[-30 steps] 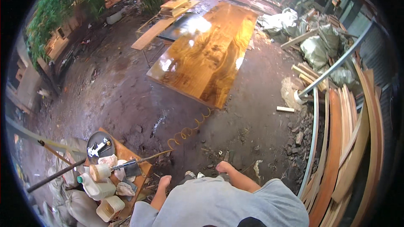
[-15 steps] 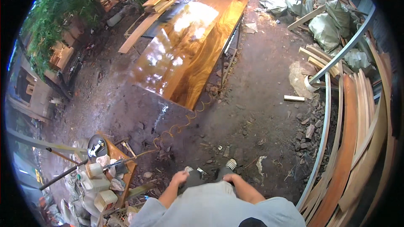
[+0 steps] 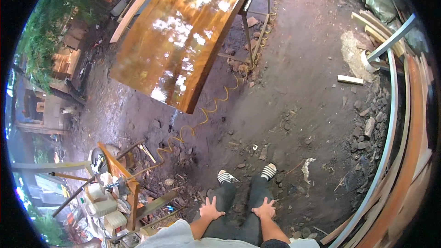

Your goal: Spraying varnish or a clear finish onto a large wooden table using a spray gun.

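Note:
My left hand (image 3: 212, 208) lies with spread fingers on my left thigh, holding nothing. On the other thigh rests my right hand (image 3: 265, 209), its fingers apart too. Dark trousers (image 3: 259, 190) cover my legs, and striped slippers (image 3: 269, 171) are on my feet. Beyond my feet stands a long wooden tabletop (image 3: 151, 66) with a glossy, reflective surface, raised on a metal frame. Neither hand touches it.
A coiled yellow hose (image 3: 205, 117) runs along the ground past the tabletop's near corner. At left, plastic jugs (image 3: 102, 206) crowd a small wooden stand (image 3: 132, 197). Long planks (image 3: 411, 124) and a metal rail (image 3: 390, 124) line the right, beside rubble (image 3: 367, 128).
My view has tipped downward, so the tabletop looks nearer and more of my legs shows. Both hands now lie spread on my thighs; before, their fingers looked more curled.

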The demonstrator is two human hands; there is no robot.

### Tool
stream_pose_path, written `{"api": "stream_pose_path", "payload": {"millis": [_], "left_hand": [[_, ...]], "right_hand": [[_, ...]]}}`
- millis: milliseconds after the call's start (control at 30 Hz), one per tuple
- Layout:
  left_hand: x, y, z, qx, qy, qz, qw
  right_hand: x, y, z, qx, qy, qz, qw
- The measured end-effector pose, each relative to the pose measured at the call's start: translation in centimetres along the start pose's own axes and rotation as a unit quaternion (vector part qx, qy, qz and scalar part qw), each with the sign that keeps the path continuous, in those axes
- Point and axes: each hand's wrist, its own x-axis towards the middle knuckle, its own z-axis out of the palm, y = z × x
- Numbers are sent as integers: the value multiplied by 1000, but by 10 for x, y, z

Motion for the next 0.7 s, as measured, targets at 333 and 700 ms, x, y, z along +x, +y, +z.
{"api": "stream_pose_path", "payload": {"millis": [333,700], "left_hand": [[24,-17,13,65,61,41,995],[-9,28,-69,198,-193,95,956]], "right_hand": [[7,-10,46,53,60,39,996],[-34,87,-22,89,-56,-192,976]]}}
